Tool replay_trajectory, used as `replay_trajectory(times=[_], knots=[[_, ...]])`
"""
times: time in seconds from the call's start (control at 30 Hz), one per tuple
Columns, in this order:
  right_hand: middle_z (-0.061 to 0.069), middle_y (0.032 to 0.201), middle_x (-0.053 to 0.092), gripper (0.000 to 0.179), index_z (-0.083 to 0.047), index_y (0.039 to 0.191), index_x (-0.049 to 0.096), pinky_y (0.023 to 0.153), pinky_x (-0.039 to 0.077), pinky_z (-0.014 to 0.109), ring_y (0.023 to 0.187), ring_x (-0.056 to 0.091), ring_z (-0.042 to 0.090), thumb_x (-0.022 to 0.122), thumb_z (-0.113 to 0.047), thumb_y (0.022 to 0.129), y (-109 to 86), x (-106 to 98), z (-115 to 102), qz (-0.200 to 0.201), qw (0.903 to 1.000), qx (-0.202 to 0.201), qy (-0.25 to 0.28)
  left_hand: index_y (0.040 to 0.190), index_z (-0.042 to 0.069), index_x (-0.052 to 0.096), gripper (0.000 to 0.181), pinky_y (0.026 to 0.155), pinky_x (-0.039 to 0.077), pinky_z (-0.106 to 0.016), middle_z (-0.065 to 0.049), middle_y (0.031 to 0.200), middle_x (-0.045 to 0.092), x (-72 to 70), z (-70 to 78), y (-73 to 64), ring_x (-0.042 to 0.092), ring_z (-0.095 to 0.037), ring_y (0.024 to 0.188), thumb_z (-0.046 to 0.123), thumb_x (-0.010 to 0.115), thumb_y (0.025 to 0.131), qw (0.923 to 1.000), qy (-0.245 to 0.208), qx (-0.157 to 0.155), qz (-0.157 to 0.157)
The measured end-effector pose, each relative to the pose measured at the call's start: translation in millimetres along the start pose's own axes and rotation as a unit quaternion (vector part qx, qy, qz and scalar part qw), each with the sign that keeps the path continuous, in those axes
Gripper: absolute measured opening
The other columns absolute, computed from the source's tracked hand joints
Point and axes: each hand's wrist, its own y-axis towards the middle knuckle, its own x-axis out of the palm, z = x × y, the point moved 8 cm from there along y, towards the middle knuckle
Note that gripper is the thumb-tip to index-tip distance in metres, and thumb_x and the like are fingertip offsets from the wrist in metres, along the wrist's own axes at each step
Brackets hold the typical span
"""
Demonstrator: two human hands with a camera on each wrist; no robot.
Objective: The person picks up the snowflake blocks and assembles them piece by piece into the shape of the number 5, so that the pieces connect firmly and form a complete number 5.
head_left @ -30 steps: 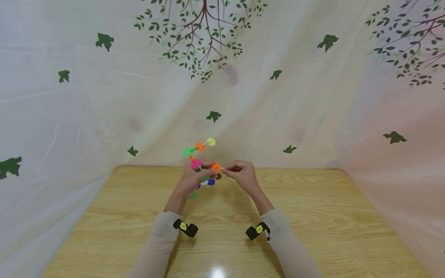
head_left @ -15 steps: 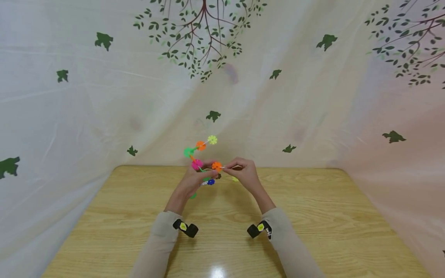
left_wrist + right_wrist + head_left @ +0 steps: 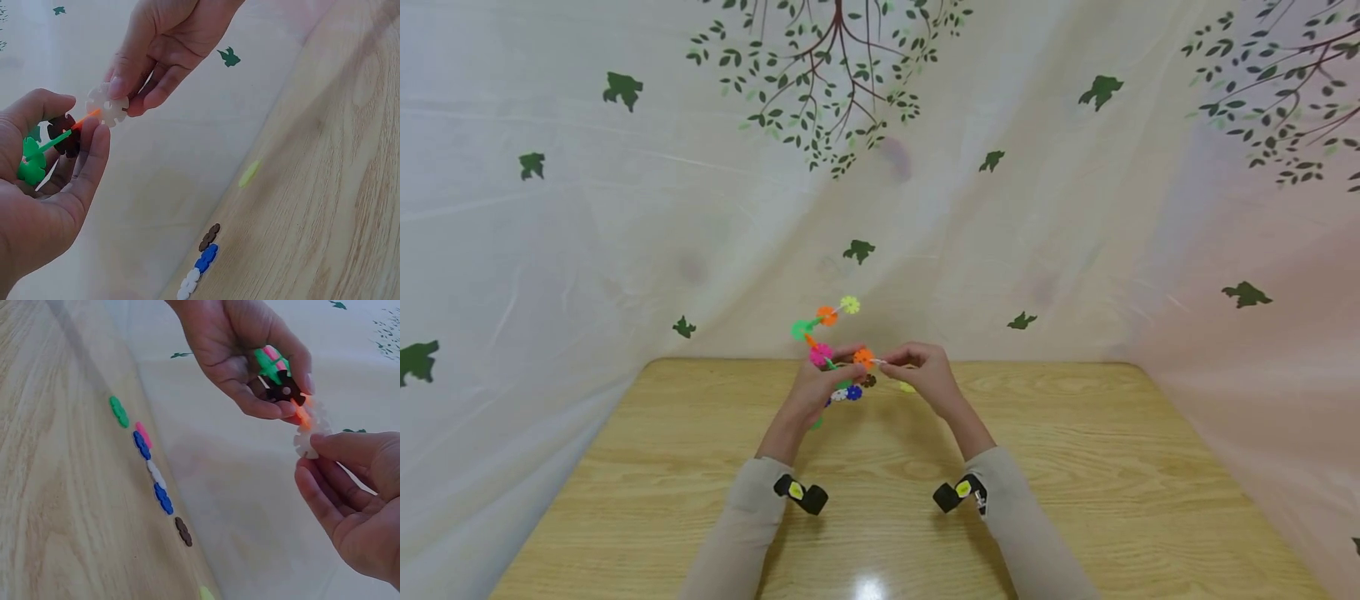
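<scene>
My left hand (image 3: 808, 390) grips a chain of slotted, flower-shaped plastic discs above the table's far side. The chain zigzags upward through a pink disc (image 3: 821, 354) and a green one to a yellow-green disc (image 3: 850, 305) at its tip. In the left wrist view, a brown disc (image 3: 61, 137) lies between that hand's fingers, with an orange disc (image 3: 86, 119), seen edge-on, slotted to it. Opposite, my right hand (image 3: 922, 372) pinches a white disc (image 3: 107, 107) between thumb and fingers. The white disc meets the orange disc's edge; how deeply they interlock I cannot tell.
Along the far edge of the wooden table (image 3: 1060, 467) lie several loose discs, among them a green (image 3: 119, 412), a pink (image 3: 144, 434), a white (image 3: 157, 474) and a brown one (image 3: 183, 532). A pale curtain (image 3: 970, 275) hangs just behind the table.
The upper chain swayed slightly right, then back left. Both hands keep their hold on the discs, nearly in place.
</scene>
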Motion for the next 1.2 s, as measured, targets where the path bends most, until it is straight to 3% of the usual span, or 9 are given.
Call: replay_trajectory(times=[0.13, 0.3, 0.47, 0.63, 0.8, 0.87, 1.07, 1.2], knots=[[0.004, 0.095, 0.076, 0.019, 0.003, 0.103, 0.075, 0.074, 0.057, 0.024, 0.084, 0.069, 0.012, 0.078, -0.012, 0.090, 0.5, -1.2, 5.2, -0.035, 0.9988, 0.034, 0.000, 0.136, -0.001, 0.062, 0.045, 0.092, 0.059, -0.036, 0.004, 0.093, 0.073, -2.4, -2.1, 0.1, 0.071, -0.022, 0.094, 0.009, 0.073, 0.093, 0.9999, 0.008, -0.011, -0.001], [0.004, 0.100, 0.076, 0.025, 0.002, 0.112, 0.073, 0.078, 0.058, 0.027, 0.089, 0.070, 0.017, 0.077, -0.012, 0.092, 1.9, -5.8, 10.1, -0.090, 0.9934, 0.068, -0.021, 0.136, -0.003, 0.061, 0.047, 0.089, 0.059, -0.029, 0.003, 0.096, 0.071, -6.7, -2.6, 0.8, 0.071, -0.017, 0.092, 0.009, 0.074, 0.093, 0.9998, 0.011, -0.014, -0.008], [0.007, 0.101, 0.077, 0.025, 0.004, 0.114, 0.072, 0.087, 0.060, 0.046, 0.093, 0.070, 0.027, 0.074, -0.010, 0.093, 7.7, -11.1, 12.9, -0.139, 0.9848, 0.083, -0.064, 0.137, -0.005, 0.059, 0.047, 0.091, 0.059, -0.029, 0.002, 0.095, 0.070, -11.3, -1.9, 1.0, 0.071, -0.015, 0.091, 0.007, 0.072, 0.094, 0.9998, 0.005, -0.016, -0.009], [0.009, 0.100, 0.077, 0.019, -0.001, 0.110, 0.074, 0.091, 0.057, 0.057, 0.085, 0.069, 0.014, 0.074, -0.007, 0.092, 16.1, -18.2, 24.1, -0.160, 0.9754, 0.099, -0.115, 0.138, -0.005, 0.058, 0.046, 0.091, 0.060, -0.031, 0.003, 0.091, 0.070, -13.3, -0.7, 1.1, 0.072, -0.018, 0.093, 0.006, 0.070, 0.095, 0.9998, 0.000, -0.018, -0.012], [0.015, 0.103, 0.076, 0.023, 0.006, 0.112, 0.071, 0.086, 0.057, 0.054, 0.081, 0.065, 0.008, 0.073, -0.005, 0.092, 21.8, -22.0, 43.3, -0.174, 0.9656, 0.115, -0.155, 0.137, -0.005, 0.059, 0.045, 0.090, 0.060, -0.030, 0.003, 0.088, 0.070, -14.1, 1.6, 0.1, 0.071, -0.011, 0.086, 0.005, 0.070, 0.094, 0.9998, -0.004, -0.014, -0.016], [0.016, 0.100, 0.076, 0.025, 0.010, 0.113, 0.069, 0.080, 0.058, 0.047, 0.079, 0.063, 0.008, 0.072, -0.002, 0.091, 23.6, -23.1, 51.1, -0.175, 0.9637, 0.115, -0.166, 0.137, -0.006, 0.059, 0.046, 0.090, 0.060, -0.031, 0.001, 0.090, 0.070, -14.5, 1.6, 0.4, 0.070, -0.011, 0.086, 0.004, 0.071, 0.093, 0.9997, -0.009, -0.012, -0.017], [0.020, 0.096, 0.075, 0.028, 0.013, 0.115, 0.067, 0.068, 0.054, 0.031, 0.076, 0.065, 0.016, 0.071, 0.002, 0.090, 24.1, -26.0, 68.4, -0.163, 0.9623, 0.133, -0.172, 0.135, -0.002, 0.062, 0.044, 0.090, 0.060, -0.032, 0.000, 0.096, 0.066, -15.0, 0.8, 0.2, 0.072, -0.018, 0.092, 0.007, 0.073, 0.093, 0.9998, 0.001, -0.006, -0.020], [0.022, 0.100, 0.074, 0.029, 0.013, 0.116, 0.066, 0.066, 0.054, 0.026, 0.073, 0.063, 0.013, 0.071, 0.002, 0.090, 23.8, -28.0, 76.5, -0.157, 0.9616, 0.142, -0.174, 0.135, 0.000, 0.063, 0.043, 0.090, 0.060, -0.032, 0.000, 0.098, 0.066, -15.3, -0.2, -0.9, 0.071, -0.014, 0.089, 0.008, 0.073, 0.093, 0.9998, 0.007, -0.007, -0.019]])
